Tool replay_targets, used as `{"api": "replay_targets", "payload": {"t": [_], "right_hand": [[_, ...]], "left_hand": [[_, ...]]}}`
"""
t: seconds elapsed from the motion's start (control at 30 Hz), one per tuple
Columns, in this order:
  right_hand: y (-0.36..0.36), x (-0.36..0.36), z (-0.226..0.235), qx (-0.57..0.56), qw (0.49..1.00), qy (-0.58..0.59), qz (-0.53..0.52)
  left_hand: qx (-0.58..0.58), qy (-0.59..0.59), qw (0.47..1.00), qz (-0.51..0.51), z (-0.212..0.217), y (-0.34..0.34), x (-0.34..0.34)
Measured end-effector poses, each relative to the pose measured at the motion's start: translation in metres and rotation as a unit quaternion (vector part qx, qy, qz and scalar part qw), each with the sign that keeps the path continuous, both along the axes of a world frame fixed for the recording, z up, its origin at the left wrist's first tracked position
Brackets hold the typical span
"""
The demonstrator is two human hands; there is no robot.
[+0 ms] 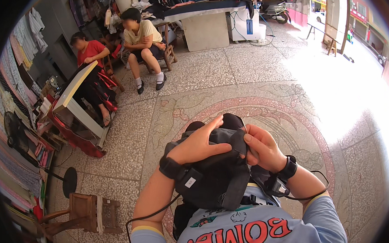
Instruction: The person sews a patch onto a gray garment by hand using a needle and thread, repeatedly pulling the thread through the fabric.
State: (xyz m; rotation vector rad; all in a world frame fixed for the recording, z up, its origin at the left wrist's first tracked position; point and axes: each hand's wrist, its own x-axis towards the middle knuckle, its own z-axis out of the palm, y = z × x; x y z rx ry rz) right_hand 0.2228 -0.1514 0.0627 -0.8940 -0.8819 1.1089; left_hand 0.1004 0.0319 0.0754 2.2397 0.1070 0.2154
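A dark grey and black cloth garment [216,180] lies bunched over my lap. My left hand [200,143] rests across its upper part, index finger stretched out and thumb spread away from it along the cloth. At the garment's right edge, my right hand [263,148] is closed, thumb and fingers pinching the dark fabric. A thin pale sliver [243,124] shows just above those fingertips, too small to name. Both wrists carry black straps with cables.
Left, a person in red sits at a sewing table [74,86]; another in pale yellow sits on a wooden chair [169,52]. A wooden stool [84,213], a standing fan [19,132] and hanging fabrics line the left. A cloth-covered table [206,29] stands behind.
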Motion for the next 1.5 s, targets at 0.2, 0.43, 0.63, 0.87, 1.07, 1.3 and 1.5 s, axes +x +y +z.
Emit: {"api": "replay_targets", "payload": {"t": [0.2, 0.43, 0.63, 0.87, 1.07, 1.3, 1.5], "right_hand": [[-0.005, 0.012, 0.011, 0.005, 0.990, -0.140, -0.009], [-0.014, 0.020, 0.010, -0.069, 0.964, -0.249, -0.062], [-0.008, 0.003, -0.008, -0.031, 0.946, -0.322, -0.040], [0.004, 0.014, -0.040, -0.149, 0.971, -0.186, 0.012], [0.000, -0.003, -0.031, -0.007, 0.863, -0.444, -0.241], [-0.002, -0.009, -0.027, 0.079, 0.760, -0.636, -0.105], [0.001, -0.007, -0.033, 0.067, 0.741, -0.657, -0.124]], "left_hand": [[-0.107, 0.167, 0.950, -0.243, 0.004, -0.008, 0.030], [-0.096, -0.077, 0.991, 0.055, 0.014, -0.028, -0.012], [-0.248, -0.137, 0.958, 0.035, -0.005, -0.036, -0.043], [-0.461, 0.059, 0.876, 0.127, -0.055, -0.051, -0.051], [-0.563, 0.016, 0.808, 0.175, -0.072, -0.052, -0.045], [-0.469, 0.010, 0.872, 0.140, -0.074, -0.052, -0.037], [-0.431, -0.035, 0.889, 0.150, -0.075, -0.050, -0.034]]}}
